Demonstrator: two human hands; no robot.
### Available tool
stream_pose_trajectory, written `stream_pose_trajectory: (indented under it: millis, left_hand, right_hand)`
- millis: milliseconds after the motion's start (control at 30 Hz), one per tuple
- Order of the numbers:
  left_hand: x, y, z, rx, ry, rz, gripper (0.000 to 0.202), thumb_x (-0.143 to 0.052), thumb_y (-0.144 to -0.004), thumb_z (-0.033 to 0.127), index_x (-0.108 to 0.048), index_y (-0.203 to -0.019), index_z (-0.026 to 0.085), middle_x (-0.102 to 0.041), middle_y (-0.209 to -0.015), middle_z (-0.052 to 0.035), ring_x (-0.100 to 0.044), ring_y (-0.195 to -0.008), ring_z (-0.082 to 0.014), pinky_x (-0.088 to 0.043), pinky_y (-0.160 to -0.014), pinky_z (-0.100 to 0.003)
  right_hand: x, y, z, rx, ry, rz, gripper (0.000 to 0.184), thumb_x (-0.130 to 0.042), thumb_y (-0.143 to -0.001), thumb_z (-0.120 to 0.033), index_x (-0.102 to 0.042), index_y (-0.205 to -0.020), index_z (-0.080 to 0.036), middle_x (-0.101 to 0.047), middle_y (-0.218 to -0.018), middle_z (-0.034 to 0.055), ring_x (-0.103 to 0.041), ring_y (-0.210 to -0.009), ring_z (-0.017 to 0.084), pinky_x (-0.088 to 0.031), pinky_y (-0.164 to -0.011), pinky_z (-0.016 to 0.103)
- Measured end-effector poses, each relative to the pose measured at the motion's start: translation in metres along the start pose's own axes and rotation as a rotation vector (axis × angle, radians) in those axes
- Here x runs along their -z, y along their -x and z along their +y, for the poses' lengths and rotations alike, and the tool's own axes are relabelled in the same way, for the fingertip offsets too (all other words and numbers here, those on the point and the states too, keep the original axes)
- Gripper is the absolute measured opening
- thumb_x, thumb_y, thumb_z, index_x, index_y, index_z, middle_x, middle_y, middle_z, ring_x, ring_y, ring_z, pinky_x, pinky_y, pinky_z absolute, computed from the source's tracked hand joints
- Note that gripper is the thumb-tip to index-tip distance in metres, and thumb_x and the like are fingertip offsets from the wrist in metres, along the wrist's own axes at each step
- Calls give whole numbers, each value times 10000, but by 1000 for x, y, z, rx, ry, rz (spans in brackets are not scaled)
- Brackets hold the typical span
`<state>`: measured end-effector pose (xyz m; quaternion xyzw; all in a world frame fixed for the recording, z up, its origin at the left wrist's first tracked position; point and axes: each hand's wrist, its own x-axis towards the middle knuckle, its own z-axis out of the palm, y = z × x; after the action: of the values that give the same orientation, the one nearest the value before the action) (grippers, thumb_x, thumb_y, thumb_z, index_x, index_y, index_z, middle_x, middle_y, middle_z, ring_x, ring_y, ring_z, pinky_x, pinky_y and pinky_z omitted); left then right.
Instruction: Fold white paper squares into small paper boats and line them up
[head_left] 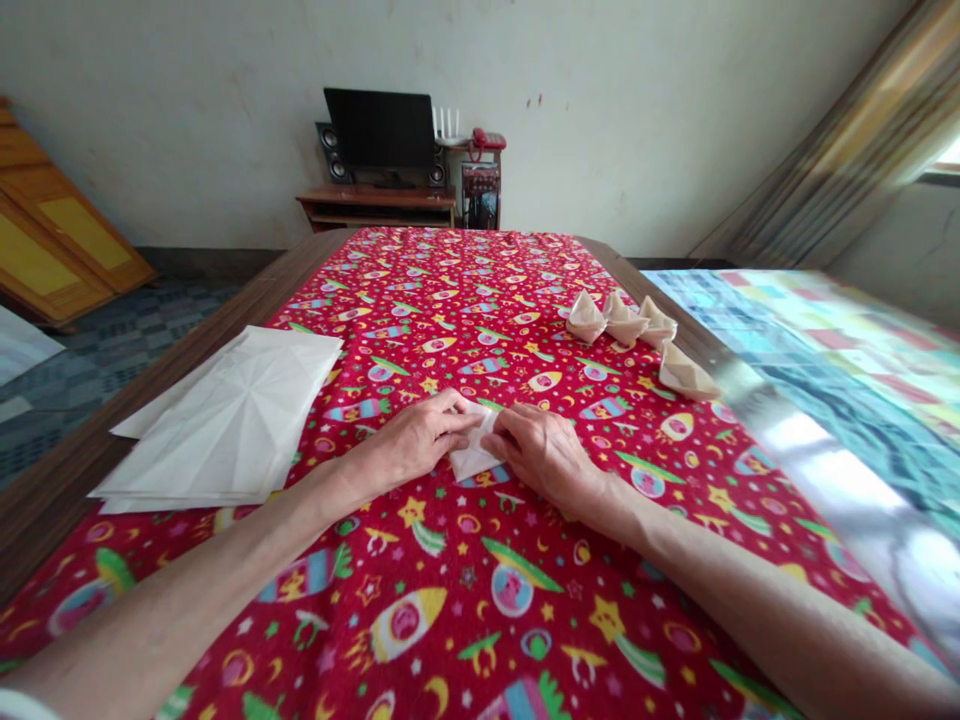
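Note:
Between my hands, a small folded piece of white paper (471,458) lies on the red patterned cloth. My left hand (424,432) grips its left upper side, fingers pressed together on it. On the opposite side my right hand (541,448) has its curled fingers closed on the paper's right edge. Part of the paper is hidden under the fingers. A stack of creased white paper sheets (225,420) lies to the left of my left arm. Several folded paper boats (624,318) stand at the right edge of the cloth.
The red cloth (405,620) covers a brown wooden table (45,510). Beyond its far end stand a monitor (382,130) with speakers and a red telephone (486,141). A bed with a patterned cover (825,340) is on the right, a yellow cabinet (64,220) on the left.

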<state>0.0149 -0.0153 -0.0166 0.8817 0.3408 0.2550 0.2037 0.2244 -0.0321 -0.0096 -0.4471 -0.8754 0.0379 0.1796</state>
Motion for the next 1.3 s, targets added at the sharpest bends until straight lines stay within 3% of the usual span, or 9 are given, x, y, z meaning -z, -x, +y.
stream_pose_trajectory:
  millis: [200,433,567,667,767,933,1033,1167,1300]
  left_hand:
    - [-6,5,6,39,-151,80,369,-526,-864,136,-516,-1222,223,-502,-1106,-47,-560,-1011,-168,-486,-870,-293]
    - [-10,6,15,116,-214,115,44,-518,-879,156,-505,-909,185,-491,-918,-12,-546,-837,-160,-470,-747,-286]
    - [-9,5,17,87,-199,88,63,-486,-894,135,-501,-864,188,-508,-902,-9,-540,-845,-156,-448,-762,-278]
    - [-9,4,17,87,-191,94,72,-485,-895,130,-508,-860,188,-523,-901,-8,-541,-845,-151,-445,-757,-270]
    - [-9,3,17,88,-193,101,60,-493,-895,133,-518,-875,183,-533,-902,-10,-544,-846,-150,-447,-749,-268]
    - [-6,11,21,63,-220,110,86,-475,-909,142,-556,-904,171,-566,-931,-27,-550,-880,-162,-466,-796,-294]
    - [-3,24,26,-23,-264,96,195,-426,-927,133,-586,-1030,174,-588,-1049,-49,-542,-981,-173,-475,-871,-314]
    - [0,45,35,-87,-344,2,435,-362,-885,36,-512,-1267,182,-536,-1275,-61,-459,-1189,-197,-427,-1025,-373]
    - [0,62,43,-71,-411,-50,543,-329,-827,-15,-490,-1307,180,-495,-1364,-48,-380,-1294,-205,-389,-1076,-426]
  right_hand:
    - [4,-1,-2,-16,4,-43,191,-505,-913,-316,-571,-809,-171,-605,-760,23,-524,-693,128,-287,-601,238]
    - [1,-1,-1,-22,-9,-9,174,-541,-890,-318,-573,-783,-184,-601,-725,5,-515,-648,120,-262,-563,240]
    - [-1,0,1,-2,-36,28,161,-552,-883,-312,-577,-787,-186,-593,-726,5,-509,-660,121,-282,-576,237]
    - [-4,0,3,65,-89,104,112,-551,-885,-285,-592,-898,-182,-591,-803,22,-506,-725,129,-328,-630,232]
    - [-7,0,4,172,-89,131,115,-518,-903,-257,-619,-931,-208,-569,-861,30,-484,-773,136,-337,-653,237]
    - [-6,-2,5,246,-62,93,191,-504,-900,-201,-633,-760,-214,-519,-785,5,-441,-737,122,-309,-639,243]
    - [-3,-3,4,243,-75,63,184,-505,-907,-213,-641,-783,-213,-515,-796,4,-440,-738,115,-300,-636,244]
    - [-1,-4,4,237,-61,45,198,-505,-912,-227,-633,-762,-208,-507,-796,0,-434,-739,114,-297,-638,246]
    - [-4,-4,5,227,-77,45,190,-496,-921,-243,-656,-820,-219,-526,-838,12,-445,-770,124,-317,-669,247]
